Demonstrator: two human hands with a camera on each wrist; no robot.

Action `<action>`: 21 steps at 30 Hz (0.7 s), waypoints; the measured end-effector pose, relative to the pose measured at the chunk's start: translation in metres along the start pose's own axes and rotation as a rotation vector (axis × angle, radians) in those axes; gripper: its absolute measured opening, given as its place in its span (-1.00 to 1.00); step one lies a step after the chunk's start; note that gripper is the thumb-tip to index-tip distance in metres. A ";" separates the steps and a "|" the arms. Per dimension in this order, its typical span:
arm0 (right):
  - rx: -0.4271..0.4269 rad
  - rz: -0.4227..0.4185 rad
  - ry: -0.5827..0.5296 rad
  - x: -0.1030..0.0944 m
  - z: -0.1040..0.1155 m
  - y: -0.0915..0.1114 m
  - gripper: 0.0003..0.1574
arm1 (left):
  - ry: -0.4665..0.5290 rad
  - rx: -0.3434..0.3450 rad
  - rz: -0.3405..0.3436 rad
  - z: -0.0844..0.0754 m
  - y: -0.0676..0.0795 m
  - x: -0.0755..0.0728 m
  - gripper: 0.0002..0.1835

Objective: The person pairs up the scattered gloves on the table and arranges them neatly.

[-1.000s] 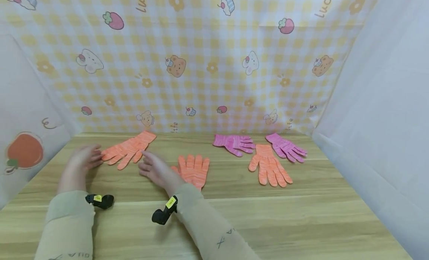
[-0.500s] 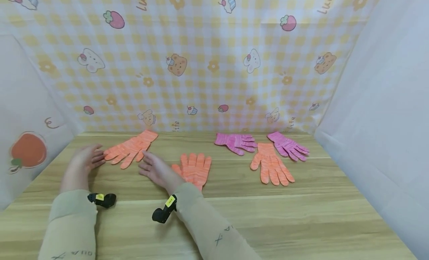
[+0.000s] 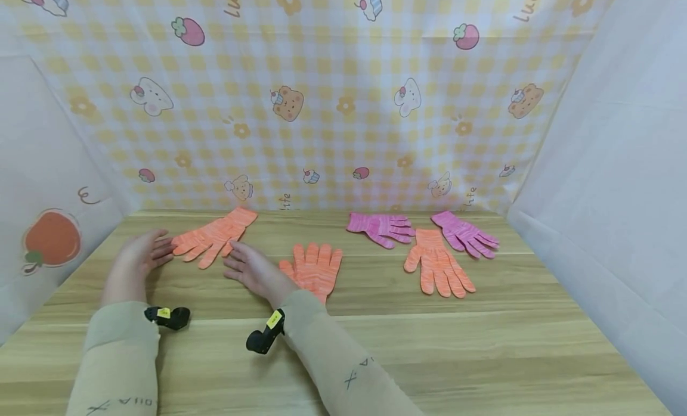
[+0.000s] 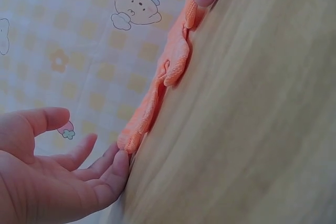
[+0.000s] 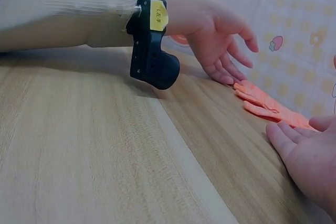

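On a wooden table (image 3: 483, 356) lie three orange gloves (image 3: 433, 256) and two pink gloves (image 3: 464, 232). The left hand (image 3: 136, 258) and right hand (image 3: 256, 270), fingers loosely extended, flank the leftmost orange glove (image 3: 217, 233).

Glove tally, as I am standing here: five knitted gloves (image 3: 313, 272) are lying on one wooden surface (image 3: 483, 356). I am sorting them by colour: three orange gloves (image 3: 437, 264), two pink gloves (image 3: 378, 226). Two hands are showing, one left hand (image 3: 141, 256) and one right hand (image 3: 259, 273). Two sleeves (image 3: 115, 362) are covering the arms; two black wrist cameras (image 3: 178, 318) are sitting at the cuffs, each bearing one yellow label (image 3: 163, 313). One checked cloth (image 3: 322, 52) is hanging behind, two white sheets (image 3: 617, 165) flanking it. On the checked cloth I am counting four printed strawberries (image 3: 466, 36) and eight printed flowers (image 3: 346, 106). One sheet is carrying one red fruit print (image 3: 53, 237).
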State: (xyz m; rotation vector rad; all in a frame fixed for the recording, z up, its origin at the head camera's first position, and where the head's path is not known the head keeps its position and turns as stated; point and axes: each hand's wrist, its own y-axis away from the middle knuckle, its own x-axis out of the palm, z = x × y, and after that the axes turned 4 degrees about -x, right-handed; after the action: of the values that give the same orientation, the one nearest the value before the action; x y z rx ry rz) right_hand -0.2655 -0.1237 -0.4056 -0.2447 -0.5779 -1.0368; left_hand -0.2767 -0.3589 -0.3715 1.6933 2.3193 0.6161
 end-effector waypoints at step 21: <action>0.027 0.018 0.068 0.000 0.004 -0.002 -0.23 | 0.001 0.029 -0.038 0.001 -0.004 0.005 -0.50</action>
State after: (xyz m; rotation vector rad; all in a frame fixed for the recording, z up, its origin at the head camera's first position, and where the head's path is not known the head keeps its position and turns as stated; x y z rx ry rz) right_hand -0.2684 -0.1231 -0.4024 -0.1904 -0.5274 -1.0155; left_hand -0.2809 -0.3552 -0.3738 1.6579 2.3667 0.5794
